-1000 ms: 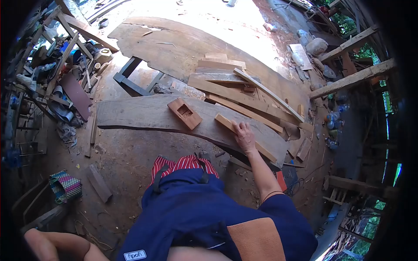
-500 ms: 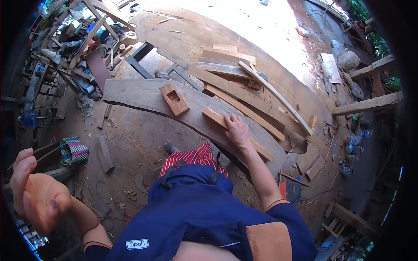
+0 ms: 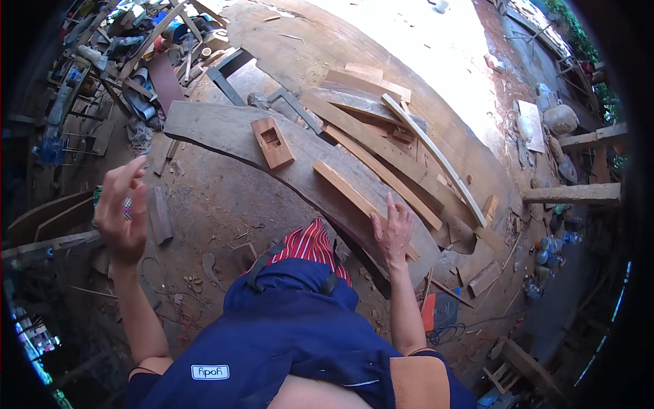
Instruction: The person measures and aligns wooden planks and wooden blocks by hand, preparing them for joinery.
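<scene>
My right hand point(image 3: 394, 235), its fingers stretched out and spread, is over the near end of a narrow wooden strip point(image 3: 344, 185). The strip lies lengthwise on a thick, curved grey plank point(image 3: 231, 129). Farther left on the same plank sits a reddish-brown wooden block point(image 3: 274, 154) with a rectangular cutout in it. At the left, my left hand point(image 3: 122, 221) is raised in the air with fingers apart and nothing in it. Behind that hand a woven basket point(image 3: 99, 195) is mostly hidden.
Several boards point(image 3: 381, 136) are piled beyond the plank, with a long pale stick point(image 3: 436, 160) across them. Grey metal frames point(image 3: 228, 78) lie at the plank's far side. Clutter point(image 3: 129, 41) heaps up at the upper left. A short timber point(image 3: 160, 215) rests on the dirt floor.
My right hand has shifted toward the near end of the strip and spread its fingers. My left hand has swung up and inward from the left edge. The camera view has turned a little.
</scene>
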Tool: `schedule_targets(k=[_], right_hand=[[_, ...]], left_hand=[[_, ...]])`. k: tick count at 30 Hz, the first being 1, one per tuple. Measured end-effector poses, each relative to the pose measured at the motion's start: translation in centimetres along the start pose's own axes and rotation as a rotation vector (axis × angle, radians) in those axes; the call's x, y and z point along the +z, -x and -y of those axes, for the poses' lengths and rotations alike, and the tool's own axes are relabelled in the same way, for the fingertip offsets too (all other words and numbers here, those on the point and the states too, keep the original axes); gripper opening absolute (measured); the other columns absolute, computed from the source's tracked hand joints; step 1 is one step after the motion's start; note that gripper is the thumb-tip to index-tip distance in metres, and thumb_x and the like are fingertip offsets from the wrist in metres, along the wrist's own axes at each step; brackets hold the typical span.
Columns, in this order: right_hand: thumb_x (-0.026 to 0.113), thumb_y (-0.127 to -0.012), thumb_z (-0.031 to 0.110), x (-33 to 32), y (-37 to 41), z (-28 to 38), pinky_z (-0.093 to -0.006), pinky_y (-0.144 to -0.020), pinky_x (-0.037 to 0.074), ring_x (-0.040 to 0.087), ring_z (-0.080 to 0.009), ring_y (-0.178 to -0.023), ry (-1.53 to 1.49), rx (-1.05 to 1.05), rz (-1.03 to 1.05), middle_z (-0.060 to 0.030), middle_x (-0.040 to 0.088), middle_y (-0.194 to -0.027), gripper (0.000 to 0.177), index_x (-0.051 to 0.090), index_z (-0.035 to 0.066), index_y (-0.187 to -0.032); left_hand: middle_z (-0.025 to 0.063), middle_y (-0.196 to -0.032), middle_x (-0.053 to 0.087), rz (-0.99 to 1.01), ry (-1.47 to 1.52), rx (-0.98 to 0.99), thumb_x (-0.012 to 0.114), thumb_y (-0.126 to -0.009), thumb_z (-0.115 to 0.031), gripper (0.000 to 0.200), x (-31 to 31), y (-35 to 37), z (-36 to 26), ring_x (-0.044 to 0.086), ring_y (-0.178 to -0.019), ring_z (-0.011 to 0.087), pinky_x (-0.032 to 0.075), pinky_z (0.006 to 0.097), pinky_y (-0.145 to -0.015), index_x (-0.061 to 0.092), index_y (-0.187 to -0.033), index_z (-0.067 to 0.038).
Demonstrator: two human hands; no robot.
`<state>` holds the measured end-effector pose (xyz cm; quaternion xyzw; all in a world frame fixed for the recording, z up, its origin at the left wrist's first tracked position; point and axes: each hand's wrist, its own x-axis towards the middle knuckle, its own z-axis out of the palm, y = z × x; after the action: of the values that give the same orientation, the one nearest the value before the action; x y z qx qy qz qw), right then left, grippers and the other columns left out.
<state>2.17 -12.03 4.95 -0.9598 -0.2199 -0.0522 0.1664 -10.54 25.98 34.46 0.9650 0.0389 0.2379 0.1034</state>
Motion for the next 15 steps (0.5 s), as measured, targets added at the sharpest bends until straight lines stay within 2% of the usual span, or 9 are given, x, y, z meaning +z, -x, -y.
schedule_targets(k=[3, 6, 7, 8, 10, 11, 12, 13, 15], right_hand=[[0.069, -0.082, 0.031, 0.9, -2.4, 5.2, -0.0412, -0.085, 0.042, 0.049, -0.0285, -0.102, -0.135, -0.102, -0.039, -0.0125, 0.050, -0.110, 0.065, 0.045, 0.008, -0.138], [0.068, -0.084, 0.021, 2.6, -5.1, 10.6, -0.0430, -0.093, 0.040, 0.048, -0.0345, -0.104, -0.388, -0.265, 0.109, -0.0185, 0.047, -0.114, 0.065, 0.040, 0.002, -0.139], [0.069, -0.083, 0.022, 3.3, -6.2, 12.3, -0.0437, -0.096, 0.039, 0.046, -0.0359, -0.108, -0.406, -0.324, 0.140, -0.0204, 0.046, -0.117, 0.070, 0.036, 0.002, -0.142], [0.070, -0.082, 0.023, 4.2, -7.5, 13.8, -0.0442, -0.098, 0.038, 0.044, -0.0370, -0.113, -0.407, -0.361, 0.142, -0.0220, 0.045, -0.121, 0.075, 0.033, 0.001, -0.143], [0.071, -0.081, 0.028, 6.2, -10.2, 17.0, -0.0455, -0.102, 0.036, 0.041, -0.0396, -0.120, -0.410, -0.411, 0.134, -0.0258, 0.042, -0.129, 0.082, 0.028, 0.001, -0.145], [0.070, -0.081, 0.031, 7.3, -11.5, 18.3, -0.0465, -0.103, 0.035, 0.040, -0.0411, -0.123, -0.410, -0.415, 0.125, -0.0280, 0.039, -0.134, 0.084, 0.026, 0.001, -0.146], [0.071, -0.080, 0.037, 9.0, -12.7, 19.3, -0.0474, -0.104, 0.034, 0.038, -0.0421, -0.126, -0.371, -0.423, 0.107, -0.0291, 0.034, -0.141, 0.089, 0.024, 0.002, -0.147], [0.070, -0.079, 0.042, 10.5, -13.5, 20.1, -0.0479, -0.105, 0.033, 0.038, -0.0428, -0.127, -0.341, -0.406, 0.099, -0.0292, 0.034, -0.141, 0.093, 0.021, 0.002, -0.148], [0.070, -0.079, 0.040, 12.5, -14.6, 21.2, -0.0468, -0.102, 0.037, 0.043, -0.0411, -0.123, -0.242, -0.381, 0.095, -0.0273, 0.036, -0.141, 0.093, 0.020, 0.005, -0.149]], left_hand=[[0.0128, -0.098, 0.062, 0.338, 0.027, -0.152, 0.058, -0.090, -0.009, 0.026, 3.1, 0.9, 0.4, 0.062, -0.085, 0.0280, 0.049, 0.0344, -0.076, 0.060, -0.116, -0.006], [0.0110, -0.103, 0.062, 0.573, 0.050, -0.261, 0.060, -0.089, -0.015, 0.028, 5.7, 4.4, 1.0, 0.061, -0.095, 0.0318, 0.050, 0.0401, -0.080, 0.060, -0.116, -0.009], [0.0105, -0.105, 0.062, 0.645, 0.066, -0.329, 0.060, -0.090, -0.018, 0.029, 6.4, 6.3, 1.2, 0.061, -0.098, 0.0320, 0.049, 0.0418, -0.082, 0.060, -0.117, -0.010], [0.0105, -0.105, 0.062, 0.608, 0.045, -0.390, 0.060, -0.090, -0.018, 0.029, 7.1, 8.4, 1.4, 0.061, -0.098, 0.0320, 0.049, 0.0418, -0.082, 0.060, -0.117, -0.010], [0.0106, -0.106, 0.061, 0.717, 0.088, -0.535, 0.057, -0.091, -0.026, 0.031, 8.0, 12.6, 1.5, 0.061, -0.099, 0.0322, 0.050, 0.0438, -0.085, 0.060, -0.118, -0.013], [0.0106, -0.106, 0.061, 0.684, 0.070, -0.594, 0.057, -0.091, -0.026, 0.031, 8.0, 14.6, 1.3, 0.061, -0.099, 0.0322, 0.050, 0.0438, -0.085, 0.060, -0.118, -0.013], [0.0111, -0.107, 0.060, 0.738, 0.063, -0.701, 0.056, -0.091, -0.027, 0.032, 7.9, 16.6, 1.0, 0.061, -0.101, 0.0323, 0.050, 0.0442, -0.086, 0.059, -0.119, -0.014], [0.0116, -0.109, 0.060, 0.796, 0.066, -0.800, 0.056, -0.091, -0.028, 0.033, 7.8, 18.4, 0.6, 0.061, -0.103, 0.0324, 0.050, 0.0446, -0.087, 0.059, -0.120, -0.014], [0.0116, -0.110, 0.060, 0.785, 0.053, -0.927, 0.056, -0.091, -0.029, 0.033, 7.4, 21.8, -0.3, 0.060, -0.104, 0.0322, 0.049, 0.0444, -0.089, 0.058, -0.121, -0.015]])
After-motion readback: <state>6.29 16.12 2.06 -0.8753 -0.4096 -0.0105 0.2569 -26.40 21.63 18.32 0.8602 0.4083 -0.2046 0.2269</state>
